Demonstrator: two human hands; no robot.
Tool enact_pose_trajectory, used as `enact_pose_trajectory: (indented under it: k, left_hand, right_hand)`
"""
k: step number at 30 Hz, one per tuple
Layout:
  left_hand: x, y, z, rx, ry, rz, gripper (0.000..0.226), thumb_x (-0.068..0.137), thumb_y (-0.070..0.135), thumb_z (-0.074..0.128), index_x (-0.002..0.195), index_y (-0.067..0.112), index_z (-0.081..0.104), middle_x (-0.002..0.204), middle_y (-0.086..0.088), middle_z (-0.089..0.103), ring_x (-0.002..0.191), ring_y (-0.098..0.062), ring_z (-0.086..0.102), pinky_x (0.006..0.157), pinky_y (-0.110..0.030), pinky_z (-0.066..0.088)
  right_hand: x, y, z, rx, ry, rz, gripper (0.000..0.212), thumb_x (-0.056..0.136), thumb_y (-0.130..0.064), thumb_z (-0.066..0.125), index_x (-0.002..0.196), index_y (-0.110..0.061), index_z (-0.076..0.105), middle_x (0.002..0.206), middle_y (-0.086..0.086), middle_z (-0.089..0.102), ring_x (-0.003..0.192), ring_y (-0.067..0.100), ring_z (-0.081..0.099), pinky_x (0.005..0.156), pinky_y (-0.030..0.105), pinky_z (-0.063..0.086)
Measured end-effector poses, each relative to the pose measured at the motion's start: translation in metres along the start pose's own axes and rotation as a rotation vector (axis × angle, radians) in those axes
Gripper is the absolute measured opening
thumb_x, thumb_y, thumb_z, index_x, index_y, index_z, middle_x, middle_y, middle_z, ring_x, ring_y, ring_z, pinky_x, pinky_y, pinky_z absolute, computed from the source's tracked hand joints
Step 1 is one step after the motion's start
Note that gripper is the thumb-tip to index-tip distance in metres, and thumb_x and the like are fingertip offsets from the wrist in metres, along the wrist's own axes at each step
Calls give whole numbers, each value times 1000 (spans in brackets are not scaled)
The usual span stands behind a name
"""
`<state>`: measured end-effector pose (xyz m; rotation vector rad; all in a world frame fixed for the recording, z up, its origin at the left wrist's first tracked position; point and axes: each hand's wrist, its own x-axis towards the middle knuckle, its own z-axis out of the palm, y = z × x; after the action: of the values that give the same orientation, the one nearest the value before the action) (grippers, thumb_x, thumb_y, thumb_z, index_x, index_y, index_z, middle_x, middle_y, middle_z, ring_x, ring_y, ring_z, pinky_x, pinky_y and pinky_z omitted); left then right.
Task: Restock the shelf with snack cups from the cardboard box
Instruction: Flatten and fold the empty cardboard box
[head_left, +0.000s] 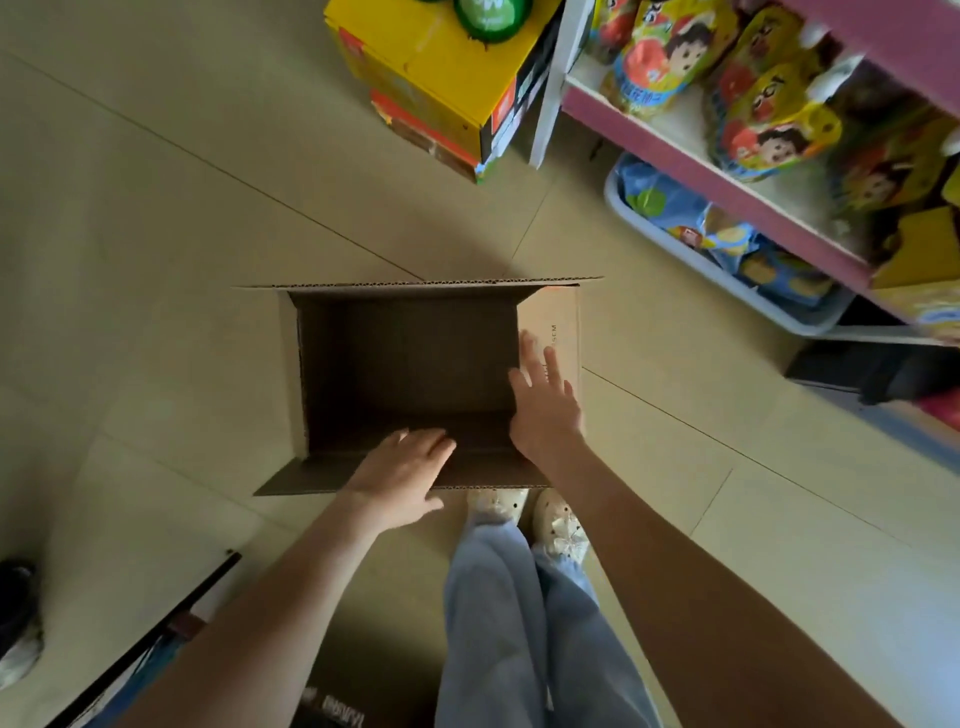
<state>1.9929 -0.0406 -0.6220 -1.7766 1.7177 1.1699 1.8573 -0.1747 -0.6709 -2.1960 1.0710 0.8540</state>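
Hands flat, empty: left hand (400, 475) on cardboard box (405, 353) near edge, right hand (545, 410) on side flap.

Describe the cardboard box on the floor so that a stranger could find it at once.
From the pink-edged shelf on the right, look left to the middle of the floor. The cardboard box there is plain brown, open on top, with no cups visible inside, unlike the closed, printed yellow carton beside the shelf.
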Motion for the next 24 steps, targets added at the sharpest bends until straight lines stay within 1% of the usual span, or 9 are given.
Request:
enact_pose_trajectory:
  k: [4,7,9,12,14,17,19,22,24]
  left_hand:
    - [11,11,7,80,69,1,53,97,42,43,141,14,38,146,-7,38,131,-23,40,108,-37,34]
    - [25,33,6,61,138,50,50,94,49,44,129,14,49,128,-5,55,114,-21,54,93,-34,47]
    - [35,46,5,-12,228,28,58,86,54,54,128,13,51,128,-5,54,116,-22,53,95,-34,46]
    - [45,55,1,-64,385,-59,89,62,63,73,126,6,52,129,-14,50,119,-30,50,100,-42,45]
    - [52,57,-1,-63,474,-70,99,52,64,77,126,4,50,131,-20,46,120,-35,45,101,-49,42]
    - [63,58,-5,28,585,-52,104,48,62,79,127,4,44,136,-26,42,124,-38,37,105,-56,34]
    - [67,59,-8,58,566,-50,108,48,62,80,131,6,39,141,-30,35,125,-42,38,106,-56,33]
    - [72,59,-14,83,403,-96,118,43,66,81,136,7,37,145,-35,26,109,-42,55,98,-48,41]
    - [77,58,-20,106,332,-150,122,45,73,76,140,8,36,149,-33,19,109,-40,56,95,-45,43]
  right_hand:
    - [-21,61,7,90,24,112,73,89,2,46,150,-23,15,155,-4,-27,145,25,-12,108,37,38]
    - [-38,108,24,60,-3,147,71,90,-6,50,150,-24,18,156,-2,-25,146,26,-11,110,36,31]
    - [-49,132,35,95,-24,173,71,88,-12,51,150,-23,18,156,0,-23,145,27,-13,112,36,26]
    - [-65,154,43,211,-53,204,82,88,-9,51,151,-24,1,157,6,-21,146,29,2,106,32,35]
    - [-72,163,49,361,-78,215,91,87,-4,53,150,-25,-8,158,3,-18,146,27,10,105,32,37]
    - [-73,172,63,420,-95,238,91,88,-8,54,150,-22,-12,159,0,-12,147,24,2,116,37,19]
    - [-71,176,71,394,-90,240,86,90,-11,52,151,-19,-9,159,0,-10,147,21,1,118,36,15]
    - [-67,177,76,400,-124,231,85,89,-12,52,151,-19,-6,159,-2,-9,146,18,2,117,40,19]
    - [-61,179,78,399,-150,240,84,90,-12,51,151,-19,-6,159,-3,-10,146,17,0,117,39,20]
